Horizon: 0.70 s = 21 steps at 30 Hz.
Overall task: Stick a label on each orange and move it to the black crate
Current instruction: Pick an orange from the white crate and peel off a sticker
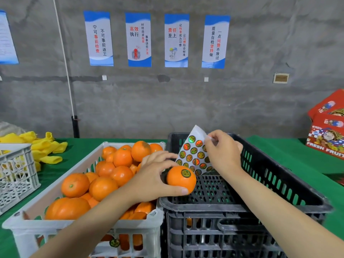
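Our left hand (154, 175) fingers (176, 191) hold one orange (178, 183), label (185, 173) already on, over the black crate (270, 164), middle of frame | right hand (223, 153) pinches the sticker sheet (193, 155) | many oranges wait in the white crate (83, 161), lower left

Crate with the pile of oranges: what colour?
White crate, clearest in the head view.

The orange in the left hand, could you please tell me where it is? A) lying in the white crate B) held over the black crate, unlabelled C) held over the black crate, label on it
C: the left hand grips the orange over the black crate, a label on top.
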Available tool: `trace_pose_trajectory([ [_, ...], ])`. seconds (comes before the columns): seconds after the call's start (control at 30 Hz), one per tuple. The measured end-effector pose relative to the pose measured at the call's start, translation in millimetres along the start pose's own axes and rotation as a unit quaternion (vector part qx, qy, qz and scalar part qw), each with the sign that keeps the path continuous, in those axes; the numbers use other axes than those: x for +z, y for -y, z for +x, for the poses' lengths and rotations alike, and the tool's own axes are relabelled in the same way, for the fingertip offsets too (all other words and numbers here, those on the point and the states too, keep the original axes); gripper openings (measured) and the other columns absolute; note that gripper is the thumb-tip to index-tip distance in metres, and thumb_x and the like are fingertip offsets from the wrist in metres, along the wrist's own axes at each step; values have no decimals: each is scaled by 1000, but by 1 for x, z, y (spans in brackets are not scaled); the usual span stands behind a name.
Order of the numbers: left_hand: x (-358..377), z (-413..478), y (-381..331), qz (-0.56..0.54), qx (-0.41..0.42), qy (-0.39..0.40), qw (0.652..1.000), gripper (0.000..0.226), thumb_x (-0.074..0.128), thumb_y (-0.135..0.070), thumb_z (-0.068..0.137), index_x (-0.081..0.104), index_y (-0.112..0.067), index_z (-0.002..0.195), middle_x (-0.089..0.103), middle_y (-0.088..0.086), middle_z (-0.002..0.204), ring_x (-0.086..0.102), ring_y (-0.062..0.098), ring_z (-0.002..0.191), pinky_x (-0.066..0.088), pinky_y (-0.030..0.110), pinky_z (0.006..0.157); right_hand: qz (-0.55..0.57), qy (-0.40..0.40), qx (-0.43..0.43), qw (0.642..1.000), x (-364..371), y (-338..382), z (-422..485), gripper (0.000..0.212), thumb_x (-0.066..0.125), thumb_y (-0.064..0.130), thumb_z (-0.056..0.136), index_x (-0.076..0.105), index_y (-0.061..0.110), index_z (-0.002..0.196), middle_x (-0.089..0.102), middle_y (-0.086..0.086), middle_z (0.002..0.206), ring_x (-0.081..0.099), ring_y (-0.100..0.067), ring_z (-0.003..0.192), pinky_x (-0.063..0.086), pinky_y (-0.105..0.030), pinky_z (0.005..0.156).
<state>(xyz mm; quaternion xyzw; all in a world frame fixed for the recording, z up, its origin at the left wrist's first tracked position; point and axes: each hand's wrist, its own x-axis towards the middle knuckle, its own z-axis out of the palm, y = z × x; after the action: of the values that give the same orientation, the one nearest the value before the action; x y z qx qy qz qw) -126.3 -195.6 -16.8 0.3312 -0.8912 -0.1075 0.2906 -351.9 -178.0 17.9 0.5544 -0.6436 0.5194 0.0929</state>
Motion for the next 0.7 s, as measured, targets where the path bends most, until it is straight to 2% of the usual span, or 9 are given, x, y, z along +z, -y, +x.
trace_pose_trajectory([
  [0.07, -1, 5, -3, 34, -27, 69, 997, 77, 58, -88, 59, 59, -48, 124, 39, -30, 147, 19, -1, 143, 11, 38, 119, -30, -50, -26, 998, -2, -1, 0, 13, 52, 25, 98, 56, 27, 86, 62, 9, 87, 56, -18, 85, 20, -31, 82],
  [0.17, -6, 16, -7, 96, -91, 189, 973, 89, 56, -89, 61, 60, -35, 132, 30, -21, 157, 7, 4, 149, 5, 40, 120, -62, -94, -67, 991, -2, 0, -3, 10, 50, 22, 99, 53, 27, 91, 60, 8, 83, 53, -19, 82, 21, -32, 80],
  [0.23, -8, 22, -10, 120, -113, 239, 957, 83, 55, -89, 67, 64, -30, 126, 28, -18, 158, 6, 8, 149, 4, 40, 118, -43, -84, -73, 993, -2, 1, -3, 11, 48, 22, 100, 49, 29, 92, 58, 9, 75, 52, -20, 78, 23, -35, 79],
  [0.3, -6, 23, -13, 116, -131, 244, 954, 79, 52, -90, 68, 70, -27, 113, 36, -16, 153, 11, 11, 146, 6, 37, 112, -28, -58, -84, 994, 1, 1, -3, 11, 48, 22, 101, 48, 29, 92, 58, 8, 71, 54, -23, 75, 28, -37, 77],
  [0.4, -1, 18, -15, 110, -121, 177, 971, 80, 39, -94, 68, 71, -33, 108, 45, -11, 145, 21, 13, 138, 9, 30, 102, -25, -38, -101, 994, 4, -1, -5, 11, 50, 23, 101, 47, 30, 92, 61, 10, 72, 55, -20, 68, 34, -39, 76],
  [0.47, 0, 12, -11, 87, -88, 97, 988, 69, 37, -86, 79, 64, -36, 119, 43, -10, 147, 25, 13, 139, 13, 30, 104, -1, -21, -90, 996, 6, -2, -5, 11, 49, 25, 102, 47, 30, 92, 59, 12, 71, 54, -18, 66, 37, -37, 72],
  [0.53, -3, 6, -4, 61, -49, -7, 997, 56, 41, -72, 87, 61, -33, 121, 48, -12, 138, 33, 10, 132, 22, 34, 108, 30, 0, -68, 997, 7, -3, -4, 9, 47, 28, 102, 49, 28, 93, 60, 11, 71, 55, -17, 63, 37, -31, 60],
  [0.6, -9, 5, 6, 87, -35, -136, 986, 44, 49, -60, 88, 62, -29, 117, 54, -10, 125, 42, 13, 122, 30, 38, 104, 52, 17, -46, 997, 8, -1, -3, 10, 46, 30, 102, 50, 26, 94, 61, 11, 71, 56, -13, 60, 32, -27, 50],
  [0.7, -26, 11, 27, 115, -96, -297, 943, 50, 58, -51, 86, 55, -24, 128, 53, -2, 128, 45, 23, 122, 34, 39, 100, 116, 37, 1, 993, 8, 2, -2, 10, 48, 29, 101, 54, 24, 94, 63, 11, 80, 61, -7, 70, 43, -30, 55],
])
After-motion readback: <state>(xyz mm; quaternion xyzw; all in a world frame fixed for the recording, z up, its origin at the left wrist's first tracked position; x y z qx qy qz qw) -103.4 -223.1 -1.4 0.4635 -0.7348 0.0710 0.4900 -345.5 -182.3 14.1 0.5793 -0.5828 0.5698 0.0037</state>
